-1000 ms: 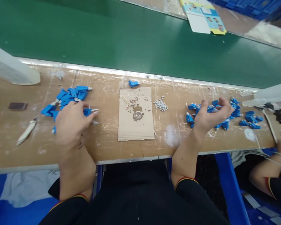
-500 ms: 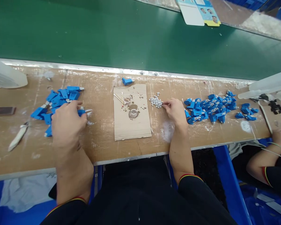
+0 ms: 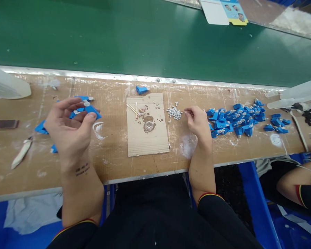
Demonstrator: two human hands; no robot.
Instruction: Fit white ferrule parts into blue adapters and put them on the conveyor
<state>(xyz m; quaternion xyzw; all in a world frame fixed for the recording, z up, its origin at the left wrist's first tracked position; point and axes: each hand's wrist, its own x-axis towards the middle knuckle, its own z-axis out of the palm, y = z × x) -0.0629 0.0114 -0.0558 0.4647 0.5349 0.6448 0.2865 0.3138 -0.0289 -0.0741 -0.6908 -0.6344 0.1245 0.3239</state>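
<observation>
My left hand (image 3: 71,128) is raised over the left part of the bench, thumb and fingers closed on a small blue plastic part (image 3: 92,111) with a whitish end. Partly hidden behind that hand lie more blue parts (image 3: 42,127). My right hand (image 3: 198,123) has its thumb and fingertips pinched together, just right of a little heap of pale grey pieces (image 3: 174,112); whatever sits in the pinch is too small to make out. Between the hands lies a cardboard sheet (image 3: 147,143) with wet spots, cotton swabs (image 3: 133,109) and a small clear dish (image 3: 148,126) on it.
One blue part (image 3: 141,90) lies behind the cardboard. A large pile of blue parts (image 3: 235,118) is right of my right hand. A white-handled knife (image 3: 22,154) and a brown block (image 3: 7,124) lie far left. A green belt (image 3: 134,41) runs behind; a co-worker's arm (image 3: 294,178) is at right.
My left hand has lifted from the left pile and turned palm up, now with a blue part in its fingers. My right hand has drawn slightly away from the grey pieces.
</observation>
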